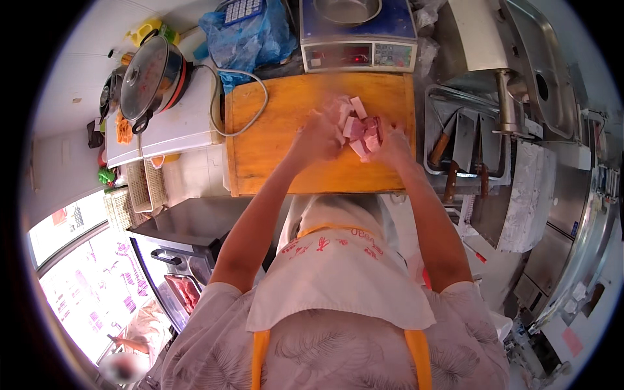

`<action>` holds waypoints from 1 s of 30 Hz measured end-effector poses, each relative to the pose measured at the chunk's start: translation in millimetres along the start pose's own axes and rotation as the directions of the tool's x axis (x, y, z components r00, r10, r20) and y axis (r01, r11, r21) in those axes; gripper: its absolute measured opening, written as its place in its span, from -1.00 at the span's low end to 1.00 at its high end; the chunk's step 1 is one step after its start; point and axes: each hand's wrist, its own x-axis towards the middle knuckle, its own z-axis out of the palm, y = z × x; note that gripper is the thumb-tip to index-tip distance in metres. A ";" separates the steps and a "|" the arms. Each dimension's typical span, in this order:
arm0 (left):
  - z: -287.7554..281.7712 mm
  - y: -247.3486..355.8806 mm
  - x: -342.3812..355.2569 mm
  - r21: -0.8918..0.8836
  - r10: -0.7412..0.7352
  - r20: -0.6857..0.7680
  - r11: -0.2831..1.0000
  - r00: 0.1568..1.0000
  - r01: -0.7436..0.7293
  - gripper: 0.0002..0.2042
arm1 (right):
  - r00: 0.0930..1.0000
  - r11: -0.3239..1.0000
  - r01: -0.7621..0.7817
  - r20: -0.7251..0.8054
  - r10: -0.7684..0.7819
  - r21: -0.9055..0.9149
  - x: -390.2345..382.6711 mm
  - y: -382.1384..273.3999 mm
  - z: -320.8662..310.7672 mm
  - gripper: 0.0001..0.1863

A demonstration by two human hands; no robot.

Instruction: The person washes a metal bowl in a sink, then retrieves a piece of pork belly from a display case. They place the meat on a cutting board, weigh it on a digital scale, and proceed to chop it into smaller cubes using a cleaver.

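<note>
Several chunks of raw meat (356, 129), pink with pale fatty sides, lie in a small heap on the orange-brown cutting board (266, 130). My left hand (320, 138) is against the left side of the heap; motion blurs its fingers, and their exact grip is hard to see. On the opposite side, my right hand (394, 145) has its fingers curled around the outer chunks. Paler pieces by the left fingers are blurred.
A blue scale (357, 57) with a metal pan stands behind the board. To the right, cleavers (463, 140) lie in a metal tray beside a steel machine (510, 97). At left, a lidded pan (146, 81) and a grey cable (265, 97) sit near a blue plastic bag (250, 39).
</note>
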 end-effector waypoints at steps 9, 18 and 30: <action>-9.4 -7.2 -24.1 -0.732 -0.268 0.304 0.548 0.914 0.404 -0.22 | 0.946 0.491 -0.281 0.325 -0.004 0.825 -20.5 -45.6 8.6 0.13; 0.3 -54.3 -16.1 -0.857 -0.285 0.395 0.228 0.873 0.462 -0.56 | 0.847 -0.132 -0.531 0.530 -0.047 0.837 -23.9 -51.8 25.9 -0.30; -36.4 41.8 -75.4 -0.851 -0.274 0.294 0.360 0.916 0.382 -0.65 | 0.970 -0.007 -0.194 0.192 0.148 0.981 -96.5 -112.4 -10.6 -0.45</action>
